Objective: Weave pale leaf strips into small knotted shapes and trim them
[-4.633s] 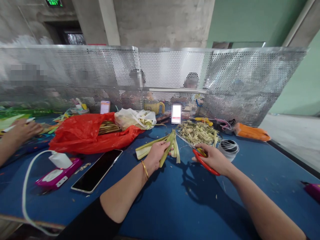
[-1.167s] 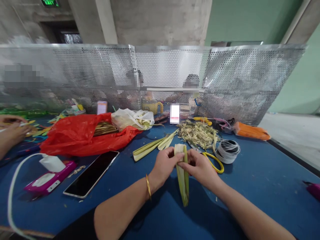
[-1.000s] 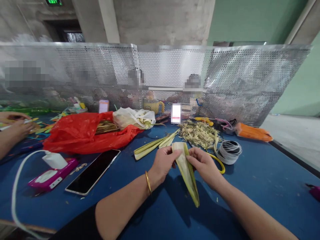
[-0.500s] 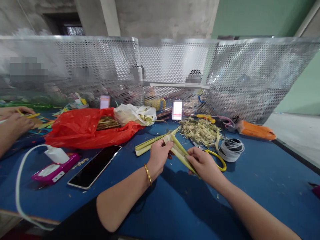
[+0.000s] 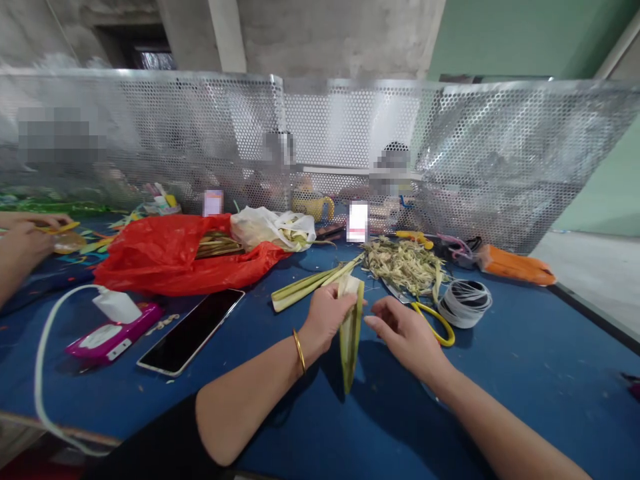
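The left hand (image 5: 327, 315) pinches one end of a long, folded, yellow-green leaf strip (image 5: 351, 337) above the blue desk (image 5: 540, 373), and with the right hand (image 5: 406, 333) just beside it, fingers parted around nothing, a loosened pinch could drop it.

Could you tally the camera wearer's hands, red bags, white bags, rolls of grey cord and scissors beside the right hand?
Left hand and right hand: 2
Red bag: 1
White bag: 1
Cord roll: 1
Scissors (pair): 1
Total: 6
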A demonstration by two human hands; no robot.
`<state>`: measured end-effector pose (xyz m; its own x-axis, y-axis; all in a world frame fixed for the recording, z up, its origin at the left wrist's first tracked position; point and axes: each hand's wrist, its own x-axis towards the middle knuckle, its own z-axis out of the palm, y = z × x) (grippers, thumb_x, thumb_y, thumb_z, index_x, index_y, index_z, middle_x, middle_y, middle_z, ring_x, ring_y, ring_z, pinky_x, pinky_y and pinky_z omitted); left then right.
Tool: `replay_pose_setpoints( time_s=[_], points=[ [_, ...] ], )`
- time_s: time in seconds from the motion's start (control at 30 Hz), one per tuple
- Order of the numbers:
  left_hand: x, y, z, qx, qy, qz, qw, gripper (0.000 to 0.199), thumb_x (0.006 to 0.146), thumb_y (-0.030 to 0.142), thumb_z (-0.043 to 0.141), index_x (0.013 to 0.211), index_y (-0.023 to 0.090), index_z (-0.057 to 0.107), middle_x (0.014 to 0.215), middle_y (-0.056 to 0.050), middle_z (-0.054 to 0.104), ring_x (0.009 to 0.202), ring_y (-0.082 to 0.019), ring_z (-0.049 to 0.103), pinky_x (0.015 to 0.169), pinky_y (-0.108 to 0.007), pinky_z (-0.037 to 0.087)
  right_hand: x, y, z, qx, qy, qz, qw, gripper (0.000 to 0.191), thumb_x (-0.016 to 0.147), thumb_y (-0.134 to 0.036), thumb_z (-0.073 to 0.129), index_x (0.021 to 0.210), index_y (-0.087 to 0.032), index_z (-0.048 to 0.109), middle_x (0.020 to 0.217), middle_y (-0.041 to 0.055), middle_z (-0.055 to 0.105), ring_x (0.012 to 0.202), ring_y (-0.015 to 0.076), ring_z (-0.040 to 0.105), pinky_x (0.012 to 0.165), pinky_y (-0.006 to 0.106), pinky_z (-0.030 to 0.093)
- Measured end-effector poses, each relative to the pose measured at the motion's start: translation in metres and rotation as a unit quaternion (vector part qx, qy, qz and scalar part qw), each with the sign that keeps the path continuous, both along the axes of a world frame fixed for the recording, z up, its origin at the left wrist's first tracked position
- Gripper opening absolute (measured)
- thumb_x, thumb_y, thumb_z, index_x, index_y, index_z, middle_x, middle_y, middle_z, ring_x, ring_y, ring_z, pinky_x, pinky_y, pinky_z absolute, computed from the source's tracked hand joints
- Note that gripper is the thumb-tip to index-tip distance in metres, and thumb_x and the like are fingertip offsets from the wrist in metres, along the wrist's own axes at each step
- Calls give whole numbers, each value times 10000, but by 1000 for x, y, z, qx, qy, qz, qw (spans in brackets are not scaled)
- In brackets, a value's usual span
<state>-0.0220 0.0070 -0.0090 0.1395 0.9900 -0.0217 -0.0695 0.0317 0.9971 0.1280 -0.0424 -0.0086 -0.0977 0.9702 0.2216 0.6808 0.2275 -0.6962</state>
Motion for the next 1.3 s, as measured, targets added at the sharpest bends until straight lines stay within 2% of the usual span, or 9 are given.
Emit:
replay_pose_setpoints(
  time_s=[0.13, 0.3, 0.43, 0.53, 0.67, 0.8, 1.03, 1.2, 1.3],
  points=[
    [2, -12, 0, 133, 184, -19, 974, 136, 654, 259, 614, 570, 154, 598, 523, 47, 501, 519, -87, 411, 479, -202, 274, 3, 7, -3, 33, 61, -63, 996, 341, 745, -521, 629, 802, -212, 496, 665, -23, 537, 594, 141, 507, 539, 253, 389],
    [6, -23, 3, 192, 254, -11, 948, 245, 732, 330, 581, 555, 161, 588, 487, 55, 466, 496, -76, 385, 482, -209, 250, 3, 12, -9, -55, 197, -42, 978, 328, 751, -512, 603, 729, -207, 485, 551, -49, 499, 494, 119, 484, 465, 239, 394],
    [5, -18, -1, 135, 200, -23, 970, 167, 684, 311, 620, 646, 151, 650, 560, 26, 566, 522, -97, 452, 482, -206, 300, 2, 10, -2, -77, 236, -12, 969, 255, 749, -437, 606, 723, -197, 524, 525, -49, 520, 486, 115, 499, 476, 238, 422],
    [5, -13, -5, 50, 92, -49, 993, 176, 643, 289, 641, 718, 133, 675, 611, 3, 599, 532, -112, 476, 494, -216, 346, 4, 10, 1, -53, 243, -23, 968, 217, 723, -393, 628, 711, -192, 546, 527, -51, 512, 488, 111, 490, 480, 238, 418],
    [6, -12, -6, -57, -44, -108, 992, 273, 625, 337, 678, 782, 114, 678, 660, -24, 624, 557, -129, 517, 537, -241, 404, 8, 12, 0, -35, 255, -16, 966, 210, 707, -368, 645, 673, -191, 537, 518, -57, 482, 492, 106, 477, 484, 235, 410],
    [5, -11, -7, -19, -29, -106, 994, 293, 651, 385, 683, 778, 121, 680, 691, -22, 623, 600, -123, 518, 551, -224, 392, 11, 13, -2, -55, 225, 5, 973, 195, 711, -354, 640, 666, -191, 541, 534, -55, 474, 502, 108, 469, 490, 236, 411],
    [7, -13, -9, -40, -37, -106, 993, 274, 633, 383, 691, 707, 127, 628, 655, -13, 593, 574, -114, 493, 545, -226, 371, 14, 15, -7, 31, 160, -17, 987, 134, 776, -321, 599, 749, -192, 576, 616, -29, 520, 573, 121, 464, 534, 238, 394],
    [7, -14, -8, -16, -31, -115, 993, 309, 653, 430, 678, 630, 134, 591, 596, 16, 527, 549, -90, 431, 524, -209, 326, 14, 15, -6, 37, 127, -10, 991, 120, 778, -304, 589, 735, -193, 579, 626, -25, 545, 589, 125, 486, 549, 241, 383],
    [7, -12, -9, 6, -14, -108, 994, 290, 673, 420, 664, 678, 133, 618, 621, 13, 538, 573, -95, 440, 539, -210, 334, 13, 14, -6, 31, 123, -8, 992, 115, 762, -302, 613, 738, -195, 580, 626, -25, 553, 585, 125, 491, 543, 240, 383]
  ],
)
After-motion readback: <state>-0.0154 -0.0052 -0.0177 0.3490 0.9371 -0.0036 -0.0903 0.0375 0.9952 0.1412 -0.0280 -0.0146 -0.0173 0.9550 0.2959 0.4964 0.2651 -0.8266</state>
